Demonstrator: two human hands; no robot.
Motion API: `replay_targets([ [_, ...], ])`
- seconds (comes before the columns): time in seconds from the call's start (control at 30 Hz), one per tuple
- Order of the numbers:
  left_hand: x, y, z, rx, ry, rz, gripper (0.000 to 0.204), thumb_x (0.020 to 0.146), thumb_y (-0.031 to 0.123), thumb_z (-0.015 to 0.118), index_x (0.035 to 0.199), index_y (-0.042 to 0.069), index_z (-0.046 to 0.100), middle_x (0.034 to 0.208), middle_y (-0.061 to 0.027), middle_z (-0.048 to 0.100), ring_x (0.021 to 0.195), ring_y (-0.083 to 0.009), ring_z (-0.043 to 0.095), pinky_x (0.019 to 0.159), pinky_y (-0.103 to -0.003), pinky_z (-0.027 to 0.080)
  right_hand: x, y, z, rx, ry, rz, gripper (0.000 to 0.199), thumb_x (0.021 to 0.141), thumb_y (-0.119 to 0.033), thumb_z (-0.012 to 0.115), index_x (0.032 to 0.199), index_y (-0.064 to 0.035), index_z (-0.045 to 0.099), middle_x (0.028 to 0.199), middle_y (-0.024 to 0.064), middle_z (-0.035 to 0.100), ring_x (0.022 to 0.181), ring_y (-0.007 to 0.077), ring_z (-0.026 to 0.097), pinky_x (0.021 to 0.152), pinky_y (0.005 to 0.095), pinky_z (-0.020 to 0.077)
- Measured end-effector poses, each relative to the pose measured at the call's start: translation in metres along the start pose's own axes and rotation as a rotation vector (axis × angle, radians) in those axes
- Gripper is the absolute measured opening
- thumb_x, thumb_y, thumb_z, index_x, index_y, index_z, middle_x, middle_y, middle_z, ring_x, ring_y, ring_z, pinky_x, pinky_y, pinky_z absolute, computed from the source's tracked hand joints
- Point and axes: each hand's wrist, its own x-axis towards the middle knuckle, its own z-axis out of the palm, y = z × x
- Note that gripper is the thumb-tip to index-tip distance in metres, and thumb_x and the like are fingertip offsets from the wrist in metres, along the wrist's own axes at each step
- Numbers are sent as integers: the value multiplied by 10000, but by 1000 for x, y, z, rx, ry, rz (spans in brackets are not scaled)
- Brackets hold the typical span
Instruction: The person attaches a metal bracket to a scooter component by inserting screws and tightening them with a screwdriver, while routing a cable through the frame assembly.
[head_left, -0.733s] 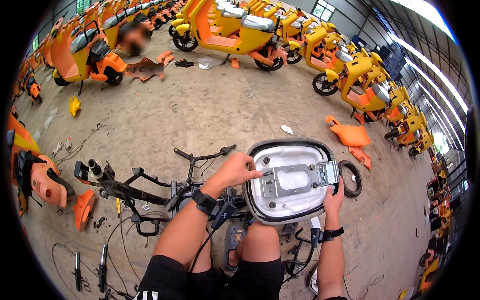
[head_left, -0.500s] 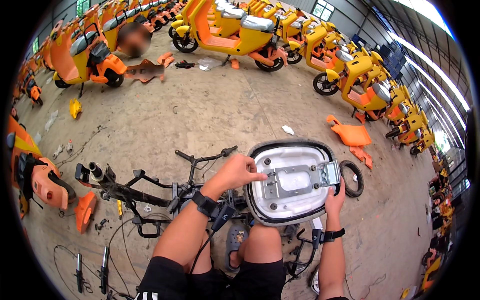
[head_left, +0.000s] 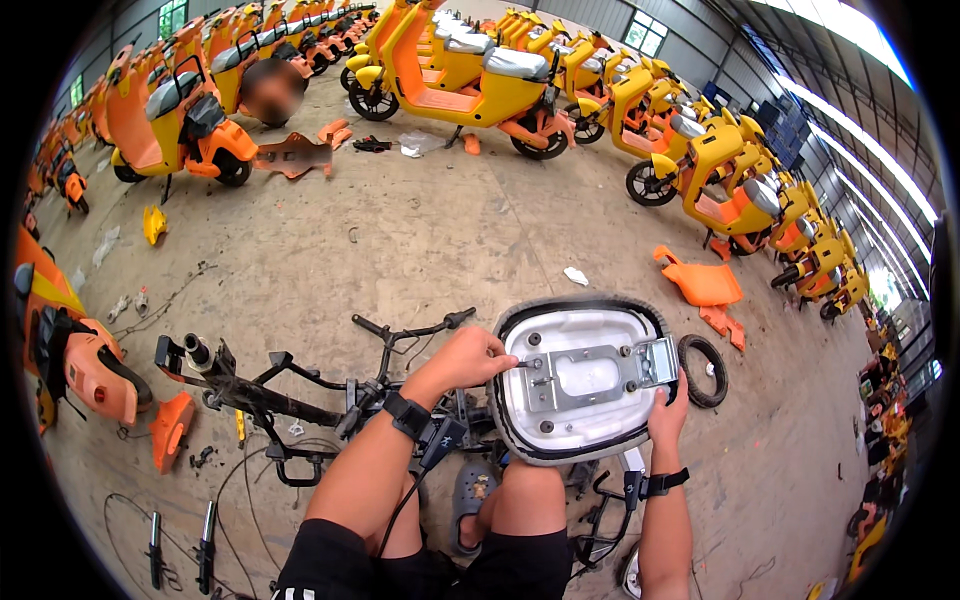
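An upturned scooter seat [head_left: 580,430] rests against my right knee, showing its white plastic underside and dark rim. A metal bracket plate [head_left: 545,395] with an oblong cutout is fixed across its middle, and a shiny hinge [head_left: 658,362] sits at the right end. Round dark rubber feet stand around the plate. My right hand [head_left: 668,410] grips the seat's right edge just below the hinge. My left hand [head_left: 470,357] has thumb and finger pinched together at the plate's left end, on a small dark piece too small to name.
A stripped scooter frame [head_left: 290,400] with handlebars lies before me on the left. A tyre ring [head_left: 703,370] and orange panels [head_left: 705,280] lie to the right. Shock absorbers [head_left: 206,545] and cables are on the floor at lower left. Rows of yellow-orange scooters [head_left: 470,90] stand beyond.
My left hand has drawn back left and slightly down from over the plate, its fingers now pinched at the plate's left end. The seat sits a little lower; my right hand keeps its hold.
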Motion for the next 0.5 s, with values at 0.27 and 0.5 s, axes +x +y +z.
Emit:
replay_targets([
  [0.27, 11, -11, 0, 93, -9, -43, 335, 821, 343, 724, 789, 10, 745, 562, -83, 637, 484, -129, 580, 511, -285, 462, -1, -1, 0, -28, 3, -20, 589, 852, -33, 576, 1416, -63, 408, 1356, 242, 478, 1246, 397, 464, 1060, 429, 351],
  [0.5, -5, 23, -2, 110, -130, -225, 347, 880, 300, 660, 789, -34, 685, 594, -111, 667, 477, -153, 629, 451, -290, 481, -1, -1, 0, -39, 6, 25, 598, 849, -37, 579, 1420, -77, 406, 1345, 236, 485, 1238, 399, 468, 1055, 434, 357],
])
